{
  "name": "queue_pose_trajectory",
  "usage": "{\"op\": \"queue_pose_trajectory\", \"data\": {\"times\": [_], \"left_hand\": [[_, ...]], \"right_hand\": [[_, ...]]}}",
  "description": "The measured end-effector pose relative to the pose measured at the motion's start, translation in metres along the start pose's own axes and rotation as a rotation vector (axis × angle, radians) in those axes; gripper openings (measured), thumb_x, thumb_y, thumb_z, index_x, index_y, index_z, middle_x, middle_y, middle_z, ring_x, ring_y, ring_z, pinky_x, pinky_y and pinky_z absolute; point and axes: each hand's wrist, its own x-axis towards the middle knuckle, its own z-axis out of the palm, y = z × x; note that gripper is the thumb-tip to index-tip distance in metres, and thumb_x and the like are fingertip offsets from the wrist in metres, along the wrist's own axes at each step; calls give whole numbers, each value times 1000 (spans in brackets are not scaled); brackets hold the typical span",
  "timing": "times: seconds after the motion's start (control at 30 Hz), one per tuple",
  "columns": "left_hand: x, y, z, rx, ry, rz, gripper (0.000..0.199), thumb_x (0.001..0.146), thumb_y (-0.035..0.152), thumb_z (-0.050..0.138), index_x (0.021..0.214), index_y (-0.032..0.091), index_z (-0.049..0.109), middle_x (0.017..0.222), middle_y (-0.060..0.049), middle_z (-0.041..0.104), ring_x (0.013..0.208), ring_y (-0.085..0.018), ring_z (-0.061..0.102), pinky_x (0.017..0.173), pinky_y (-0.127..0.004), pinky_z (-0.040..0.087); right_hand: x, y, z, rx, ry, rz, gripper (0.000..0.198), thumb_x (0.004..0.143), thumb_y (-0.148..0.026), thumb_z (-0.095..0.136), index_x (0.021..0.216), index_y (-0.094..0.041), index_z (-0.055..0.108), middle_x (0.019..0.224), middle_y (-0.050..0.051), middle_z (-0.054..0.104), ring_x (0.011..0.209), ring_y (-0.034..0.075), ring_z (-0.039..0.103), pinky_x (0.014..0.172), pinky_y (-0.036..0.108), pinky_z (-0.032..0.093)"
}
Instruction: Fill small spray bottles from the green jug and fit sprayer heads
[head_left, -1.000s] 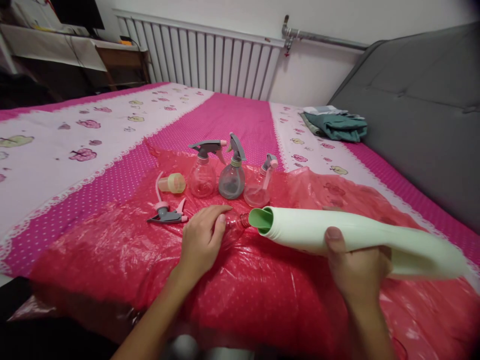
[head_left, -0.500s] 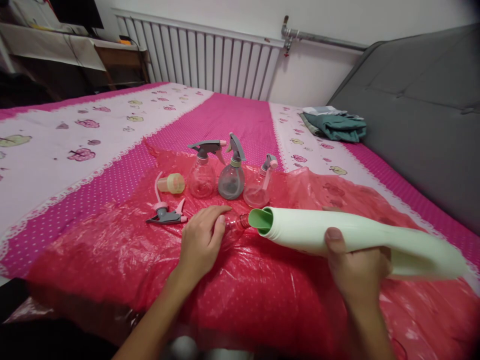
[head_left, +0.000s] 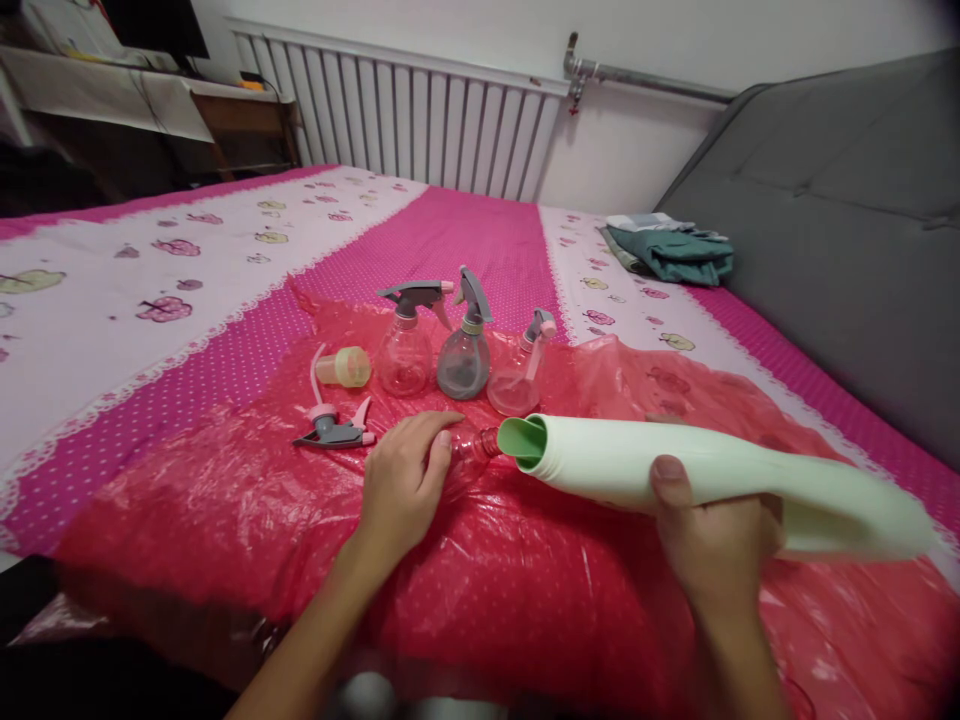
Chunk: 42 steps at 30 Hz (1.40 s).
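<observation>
My left hand [head_left: 409, 470] is closed around a clear spray bottle [head_left: 471, 455] without its spray head, lying tilted with its neck to the right. In my right hand [head_left: 716, 540] is a pale green jug-like bottle [head_left: 622, 460], held nearly level. Its green spout [head_left: 519, 438] meets the mouth of the clear bottle. Liquid passing between them cannot be made out. Left of my left hand lies a loose grey and pink spray head [head_left: 334, 430] with its tube. A translucent yellowish cup [head_left: 343, 368] rests on its side behind it.
Three spray bottles with heads on stand behind my hands: a clear one [head_left: 405, 355], a greyish one [head_left: 463, 360] and a smaller one [head_left: 516, 380]. Red plastic sheeting [head_left: 225, 520] covers the bed. Folded clothes [head_left: 667, 250] lie near the grey headboard [head_left: 840, 180].
</observation>
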Motion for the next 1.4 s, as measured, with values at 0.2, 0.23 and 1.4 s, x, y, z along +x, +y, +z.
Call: {"op": "queue_pose_trajectory", "data": {"times": [0.2,0.23,1.4], "left_hand": [[0,0,0,-4,-2,0,46,110,41,36,119,22,77,118,-8,83,114,-30,76,97,-44,55],[0,-1,0,-4,-3,1,46,110,42,37,119,21,77,117,-8,83,114,-30,76,97,-44,55],[1,-1,1,10,18,13,46,110,41,37,118,21,78,118,-7,84,112,-29,77,95,-43,56]], "right_hand": [[0,-5,-1,10,-7,62,86,83,-88,46,105,-13,82,102,21,81,116,48,72,108,61,48],[-1,-9,-2,16,-3,69,87,83,-88,45,105,-13,83,102,21,81,117,49,71,109,62,47],[0,-15,-2,2,10,63,98,81,-96,39,103,-11,84,100,25,81,116,52,73,108,69,49]]}}
